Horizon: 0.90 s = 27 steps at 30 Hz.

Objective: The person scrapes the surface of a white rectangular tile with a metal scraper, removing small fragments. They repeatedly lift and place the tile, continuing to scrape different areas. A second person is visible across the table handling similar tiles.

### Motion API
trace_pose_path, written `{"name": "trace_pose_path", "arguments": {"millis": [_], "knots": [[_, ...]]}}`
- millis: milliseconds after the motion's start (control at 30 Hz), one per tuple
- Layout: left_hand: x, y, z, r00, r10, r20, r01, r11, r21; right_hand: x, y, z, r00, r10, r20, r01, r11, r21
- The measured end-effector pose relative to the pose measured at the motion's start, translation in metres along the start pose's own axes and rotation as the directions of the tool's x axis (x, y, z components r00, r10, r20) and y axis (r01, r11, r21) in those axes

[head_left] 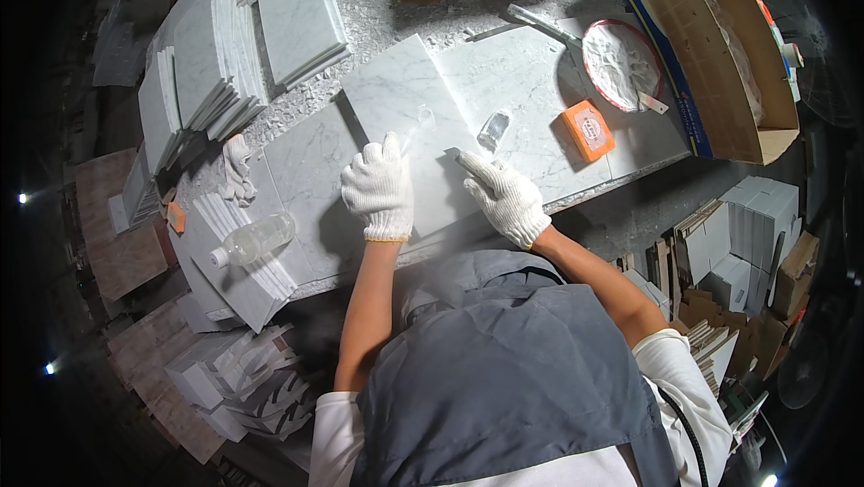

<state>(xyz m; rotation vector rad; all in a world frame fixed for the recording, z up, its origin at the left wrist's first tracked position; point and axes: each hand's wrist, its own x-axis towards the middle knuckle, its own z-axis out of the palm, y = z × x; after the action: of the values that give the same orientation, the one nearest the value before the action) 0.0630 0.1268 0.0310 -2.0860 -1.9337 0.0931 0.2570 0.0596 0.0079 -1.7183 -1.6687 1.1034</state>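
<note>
In the head view, your left hand [378,185], in a white knitted glove with a yellow cuff edge, is over the left part of a white, grey-veined rectangular stone tile [400,73], its fingers curled into a loose fist; you cannot tell from here whether anything is inside it. Your right hand [504,194], gloved alike, is half closed, thumb and fingers drawn narrow, and seems to pinch a small dark flat tool [453,154] whose tip points up and left, over the tile's right side. The tile lies in front of you, between and beyond both hands, on top of other pale slabs; its long axis slants from the far left down toward your body on the right. Its far end is clear of both gloves, with your left hand slightly nearer to it. Just beyond your right fingertips lies a clear, oblong glassy piece [493,130], long axis slanting up to the right, and your right hand is the nearer one. Further right sit an orange rectangular block [588,130] and a round red-rimmed tub of white paste [621,64]; left of your left hand, a clear plastic bottle [261,239] lies on its side.
</note>
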Motion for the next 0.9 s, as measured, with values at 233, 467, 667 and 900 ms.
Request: {"name": "trace_pose_path", "arguments": {"millis": [233,467,667,900], "knots": [[-0.008,-0.004,0.0,0.983,-0.119,0.14,0.14,0.978,-0.151,0.0,-0.009,-0.005,1.0,-0.019,-0.022,0.021,0.997,0.072],[-0.033,-0.041,0.033,0.852,-0.476,0.215,0.481,0.553,-0.681,-0.009,-0.01,-0.014,1.0,-0.009,-0.006,0.01,0.969,0.247],[-0.015,-0.112,0.092,0.709,-0.643,0.288,0.495,0.163,-0.854,-0.019,0.002,-0.013,0.998,-0.058,0.013,0.054,0.978,0.204],[-0.022,-0.128,0.13,0.685,-0.69,0.235,0.6,0.351,-0.718,-0.032,-0.001,-0.022,0.983,0.091,0.161,-0.154,0.886,0.437]]}}
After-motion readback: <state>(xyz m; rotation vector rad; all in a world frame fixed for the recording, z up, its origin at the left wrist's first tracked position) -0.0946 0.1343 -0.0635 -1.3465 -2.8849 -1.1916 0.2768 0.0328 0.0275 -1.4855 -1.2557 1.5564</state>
